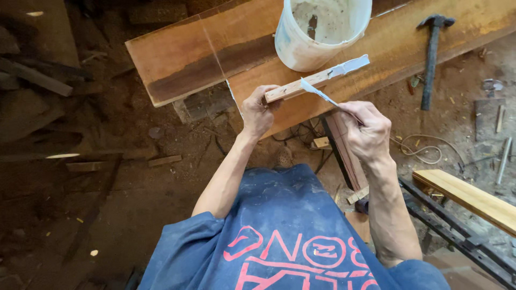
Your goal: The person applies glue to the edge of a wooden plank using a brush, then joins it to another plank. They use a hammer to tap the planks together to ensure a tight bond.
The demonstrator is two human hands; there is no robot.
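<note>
Hands first: left hand [257, 114] closed around the near end of a short wooden strip [301, 87], holding it slanted over the wide plank [215, 53]. Right hand [368, 130] pinched shut on the handle of a thin spreading blade [317, 92], tip resting against the strip's upper face near its middle. Far end of the strip already coated in white paste [352, 65]; near end, by the left fingers, bare wood. By the look of it, partly done, with most of the strip's length yet to be covered. Just beyond the strip, a white plastic bucket [301, 51] smeared inside with the same pale stuff, standing on the plank. Further right, a hammer [431, 53] lying across the plank's edge. Below, dirt floor [107, 215] strewn with offcuts, a loose cord [422, 150], a pale board [473, 198] on a dark metal frame.
</note>
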